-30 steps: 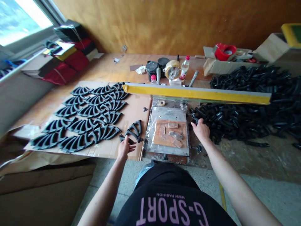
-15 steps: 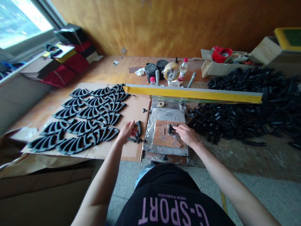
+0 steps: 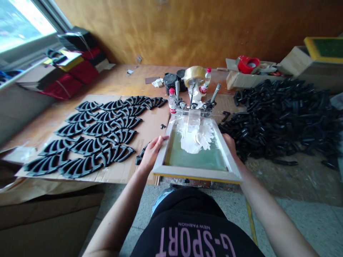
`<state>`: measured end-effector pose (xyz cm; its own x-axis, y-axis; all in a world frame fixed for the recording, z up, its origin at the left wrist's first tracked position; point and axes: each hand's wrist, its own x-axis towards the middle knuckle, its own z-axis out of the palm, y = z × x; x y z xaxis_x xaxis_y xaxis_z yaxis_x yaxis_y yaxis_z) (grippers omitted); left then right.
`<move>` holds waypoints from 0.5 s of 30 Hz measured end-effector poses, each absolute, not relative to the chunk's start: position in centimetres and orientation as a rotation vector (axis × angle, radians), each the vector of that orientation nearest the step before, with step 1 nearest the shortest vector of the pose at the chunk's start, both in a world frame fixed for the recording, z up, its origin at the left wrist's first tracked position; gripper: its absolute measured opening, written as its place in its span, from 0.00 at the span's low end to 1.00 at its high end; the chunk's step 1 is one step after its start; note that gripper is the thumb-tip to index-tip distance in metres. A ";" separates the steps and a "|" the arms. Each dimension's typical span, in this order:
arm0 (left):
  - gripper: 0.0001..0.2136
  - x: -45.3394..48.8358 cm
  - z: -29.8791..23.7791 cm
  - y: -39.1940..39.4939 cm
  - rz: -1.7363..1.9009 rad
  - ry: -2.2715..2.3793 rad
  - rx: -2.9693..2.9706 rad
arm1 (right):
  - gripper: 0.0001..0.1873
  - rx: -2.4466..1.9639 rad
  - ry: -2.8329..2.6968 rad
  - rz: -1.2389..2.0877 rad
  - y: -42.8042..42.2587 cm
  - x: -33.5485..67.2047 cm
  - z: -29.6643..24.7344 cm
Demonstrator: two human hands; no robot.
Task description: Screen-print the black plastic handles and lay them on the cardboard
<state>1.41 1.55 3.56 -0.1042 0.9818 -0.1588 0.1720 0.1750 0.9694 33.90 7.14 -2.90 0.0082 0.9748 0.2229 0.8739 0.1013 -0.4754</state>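
Over the wooden bench (image 3: 125, 80), the frame (image 3: 197, 170), tipped up half a second ago, is now sitting lowered before me, and my left fingers (image 3: 158, 141) and right fingers (image 3: 227, 137) are gripping its opposite sides.

"How are the arms set?"

"Both reach forward, bare along the forearms; the left forearm (image 3: 124, 207) slants up and inward, the right forearm (image 3: 264, 203) mirrors it; they stand well apart."

"And the hands?"

"Roughly level with each other; the left hand (image 3: 152, 151) shows its back, fingers bent inward and partly hidden; the right hand (image 3: 230, 144) shows less, its fingers mostly out of sight; both are closed in a grip; the wrists run nearly straight."
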 end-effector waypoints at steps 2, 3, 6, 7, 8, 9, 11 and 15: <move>0.27 1.2 0.3 0.1 0.953 1.548 1.102 | 0.18 -1.742 -1.871 0.175 8.9 33.8 -1.6; 0.30 1.2 -1.3 -0.3 0.925 1.576 1.065 | 0.18 -1.681 -1.898 0.122 9.8 33.1 -1.0; 0.36 1.6 -5.1 -0.4 0.872 1.616 1.018 | 0.29 -1.510 -2.141 0.057 11.6 29.0 0.4; 0.36 1.6 -6.0 -0.3 0.859 1.618 1.020 | 0.28 -1.496 -2.241 0.087 11.7 27.6 0.6; 0.35 1.6 -6.6 -0.1 0.850 1.624 1.023 | 0.23 -1.498 -2.335 0.136 11.6 26.4 0.6; 0.35 1.5 -7.1 0.0 0.844 1.629 1.027 | 0.17 -1.504 -2.421 0.189 11.1 25.6 0.5; 0.34 1.2 -7.7 0.1 0.850 1.641 1.039 | 0.07 -1.482 -2.571 0.250 9.3 25.1 -0.1; 0.33 0.8 -8.7 0.1 0.872 1.650 1.056 | 0.12 -1.143 -2.820 0.237 5.2 27.0 -0.7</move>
<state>0.81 0.09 -8.66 -0.1686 0.9261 -0.3375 0.2425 0.3708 0.8965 27.01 5.21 -0.75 -0.7161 0.6976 0.0242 0.6838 0.7080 -0.1763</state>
